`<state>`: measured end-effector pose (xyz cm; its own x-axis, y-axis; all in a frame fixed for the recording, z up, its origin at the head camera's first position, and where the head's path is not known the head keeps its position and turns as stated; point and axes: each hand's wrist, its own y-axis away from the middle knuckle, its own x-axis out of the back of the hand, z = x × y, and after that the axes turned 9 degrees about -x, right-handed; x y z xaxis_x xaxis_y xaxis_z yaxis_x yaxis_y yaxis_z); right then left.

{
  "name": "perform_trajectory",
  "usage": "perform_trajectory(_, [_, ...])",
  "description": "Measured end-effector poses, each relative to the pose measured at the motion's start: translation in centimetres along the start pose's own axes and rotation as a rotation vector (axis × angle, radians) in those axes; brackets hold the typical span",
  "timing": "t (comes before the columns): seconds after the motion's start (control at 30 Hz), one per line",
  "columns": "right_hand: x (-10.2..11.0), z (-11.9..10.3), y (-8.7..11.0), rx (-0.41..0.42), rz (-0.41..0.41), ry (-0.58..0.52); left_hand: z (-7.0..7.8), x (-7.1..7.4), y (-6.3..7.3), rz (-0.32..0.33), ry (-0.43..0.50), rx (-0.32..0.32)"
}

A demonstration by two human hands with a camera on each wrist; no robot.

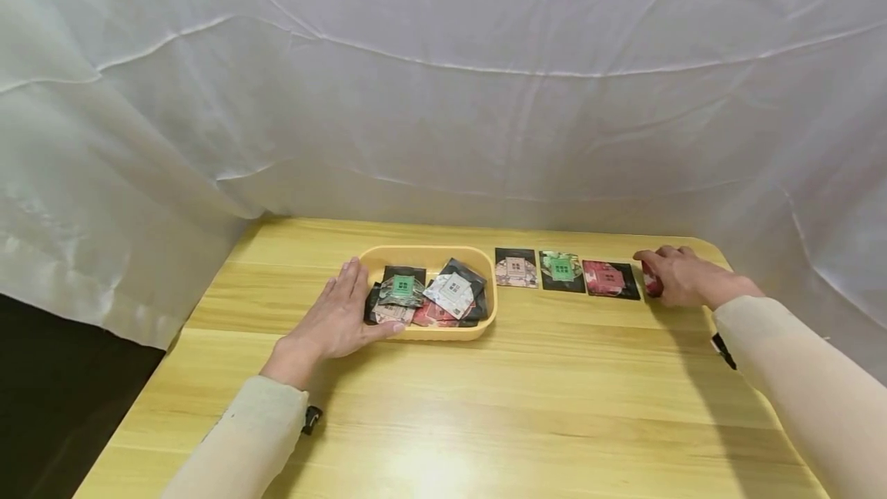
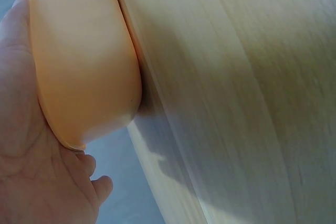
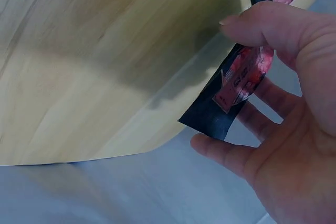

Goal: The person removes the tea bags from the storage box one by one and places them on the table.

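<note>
My right hand (image 1: 682, 277) is at the far right of the tabletop, holding a red-and-black sachet (image 1: 651, 280). The right wrist view shows that sachet (image 3: 236, 87) between thumb and fingers, slightly bent, its dark end sticking out. To its left, a row of flat sachets lies on the table: a beige-and-black one (image 1: 516, 268), a green one (image 1: 563, 271) and a red one (image 1: 611, 279). My left hand (image 1: 331, 320) rests against the left end of a yellow plastic basket (image 1: 450, 334), fingers straight along the rim, thumb over its front edge.
Inside the basket lie several mixed sachets, among them a green-labelled one (image 1: 402, 287) and a white-labelled one (image 1: 453, 295). Pale cloth (image 1: 443, 137) hangs behind the wooden table (image 1: 499, 406) and at its sides. The table's rounded corner is just beyond my right hand.
</note>
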<state>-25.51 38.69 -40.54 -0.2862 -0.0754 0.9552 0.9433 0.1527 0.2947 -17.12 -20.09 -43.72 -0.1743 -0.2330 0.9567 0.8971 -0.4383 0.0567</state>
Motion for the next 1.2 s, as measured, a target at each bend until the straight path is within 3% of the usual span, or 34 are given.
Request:
perform_trajectory(0.83, [-1.7, -0.3, -0.8, -0.047, -0.015, 0.012, -0.1, 0.0, 0.0, 0.007, -0.007, -0.003])
perform_trajectory(1.03, [-1.5, -0.9, -1.0, -0.02, 0.03, 0.015, 0.0, 0.0, 0.1, -0.004, 0.005, -0.001])
perform_trajectory(1.2, [-0.3, -3.3, -0.7, 0.019, 0.109, 0.034, 0.0, 0.0, 0.0, 0.004, 0.014, -0.001])
